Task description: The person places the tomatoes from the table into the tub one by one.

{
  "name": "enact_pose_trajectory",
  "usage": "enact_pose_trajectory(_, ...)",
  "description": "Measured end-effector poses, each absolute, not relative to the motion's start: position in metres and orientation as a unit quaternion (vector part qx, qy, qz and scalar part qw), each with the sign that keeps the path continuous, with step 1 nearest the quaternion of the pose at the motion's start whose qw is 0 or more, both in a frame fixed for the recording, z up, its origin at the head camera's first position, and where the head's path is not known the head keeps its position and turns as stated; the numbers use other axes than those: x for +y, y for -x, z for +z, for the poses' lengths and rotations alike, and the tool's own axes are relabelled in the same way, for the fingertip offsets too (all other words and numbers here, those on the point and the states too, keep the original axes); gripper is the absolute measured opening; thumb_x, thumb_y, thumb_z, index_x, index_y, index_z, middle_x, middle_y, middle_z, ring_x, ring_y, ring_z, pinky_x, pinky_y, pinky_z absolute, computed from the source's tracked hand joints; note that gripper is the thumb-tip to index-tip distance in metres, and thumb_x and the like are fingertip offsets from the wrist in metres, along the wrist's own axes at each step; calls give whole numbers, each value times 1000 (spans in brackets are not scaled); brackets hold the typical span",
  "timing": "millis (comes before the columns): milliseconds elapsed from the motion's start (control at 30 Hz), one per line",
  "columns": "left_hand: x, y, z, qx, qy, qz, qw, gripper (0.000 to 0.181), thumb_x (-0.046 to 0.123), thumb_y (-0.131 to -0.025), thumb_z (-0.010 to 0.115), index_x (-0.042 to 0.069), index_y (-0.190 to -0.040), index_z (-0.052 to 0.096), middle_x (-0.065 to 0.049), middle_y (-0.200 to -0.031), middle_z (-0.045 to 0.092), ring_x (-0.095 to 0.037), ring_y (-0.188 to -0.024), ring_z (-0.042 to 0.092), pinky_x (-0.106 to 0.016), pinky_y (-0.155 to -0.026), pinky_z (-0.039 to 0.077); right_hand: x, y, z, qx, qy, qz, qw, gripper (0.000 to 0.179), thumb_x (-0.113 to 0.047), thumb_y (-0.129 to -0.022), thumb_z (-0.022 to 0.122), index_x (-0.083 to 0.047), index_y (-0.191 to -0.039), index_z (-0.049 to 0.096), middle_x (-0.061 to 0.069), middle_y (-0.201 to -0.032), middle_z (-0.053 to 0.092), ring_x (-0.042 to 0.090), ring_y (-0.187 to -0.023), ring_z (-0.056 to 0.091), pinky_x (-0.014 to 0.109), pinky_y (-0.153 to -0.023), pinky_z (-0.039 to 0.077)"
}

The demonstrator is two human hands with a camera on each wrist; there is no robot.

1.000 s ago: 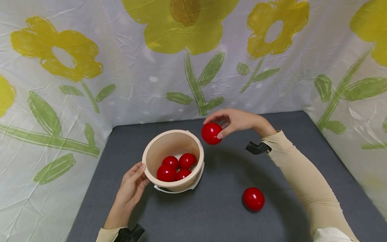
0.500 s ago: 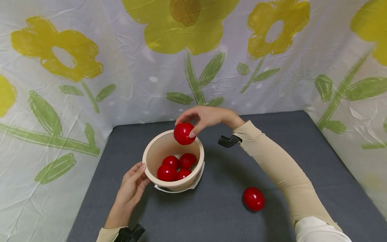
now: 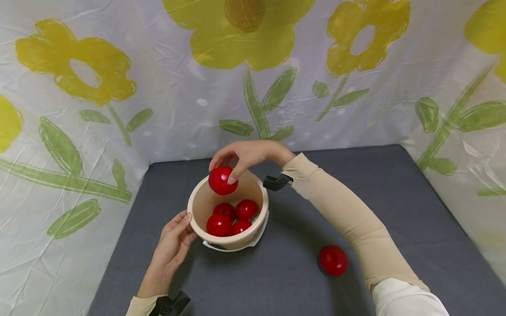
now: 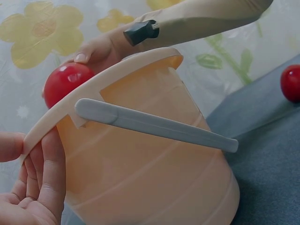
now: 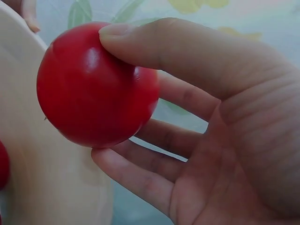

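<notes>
A glossy red tomato (image 3: 223,180) is pinched between the thumb and fingers of my right hand (image 3: 247,154), above the mouth of a beige plastic bucket (image 3: 197,204). The right wrist view shows the held tomato (image 5: 96,86) close up, thumb on top and fingers around its far side. My left hand (image 3: 173,242) grips the bucket's left rim, thumb outside on the edge; in the left wrist view its fingers (image 4: 52,161) lie under the lip. Several tomatoes (image 3: 218,225) lie at the bottom of the bucket.
One more tomato (image 3: 333,260) sits on the dark grey table (image 3: 284,281), right of the bucket. The bucket's white handle (image 3: 221,249) hangs down at the front. A flower-printed curtain (image 3: 178,101) encloses the table at the back and sides.
My right hand has carried the tomato leftward, from beside the bucket's right rim to over its opening, and slightly lower at the end. The left hand stays on the rim.
</notes>
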State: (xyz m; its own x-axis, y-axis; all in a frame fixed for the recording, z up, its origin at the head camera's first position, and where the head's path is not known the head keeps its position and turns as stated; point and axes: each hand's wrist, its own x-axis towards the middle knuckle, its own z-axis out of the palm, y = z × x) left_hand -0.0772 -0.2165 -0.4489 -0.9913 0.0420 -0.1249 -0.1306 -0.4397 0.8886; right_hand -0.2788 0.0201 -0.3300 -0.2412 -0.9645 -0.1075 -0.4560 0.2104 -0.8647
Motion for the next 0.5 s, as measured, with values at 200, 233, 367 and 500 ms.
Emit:
enact_pose_trajectory(200,-217,78,-449,528,45,846,55,16,13,-104,47,12,-113,60,1,-104,67,-9,-86,66,-21,-72,60,7,279,-336,697,524,-336,356,51,-19,-82,76,-12,-129,59,4,-128,63,18,-118,58,33,-99,53)
enact_pose_trajectory(233,-217,78,-448,528,45,846,56,16,13,-104,47,12,-113,60,1,-103,67,-9,-86,66,-21,-72,60,5,279,-338,695,524,-334,362,51,-18,-82,76,-12,-129,59,4,-128,63,18,-118,58,34,-99,53)
enact_pose_trajectory(367,-217,78,-448,529,45,846,57,16,13,-105,46,11,-113,60,1,-103,67,-8,-86,66,-21,-72,60,-1,278,-343,690,525,-330,375,53,-17,-80,77,-10,-129,58,6,-128,62,20,-118,57,36,-99,53)
enact_pose_trajectory(500,-218,77,-448,532,50,843,57,15,14,-105,47,12,-113,59,1,-104,66,-8,-86,66,-21,-72,60,-5,275,-349,692,525,-317,380,54,-17,-79,78,-11,-129,59,5,-127,63,20,-117,57,34,-99,54)
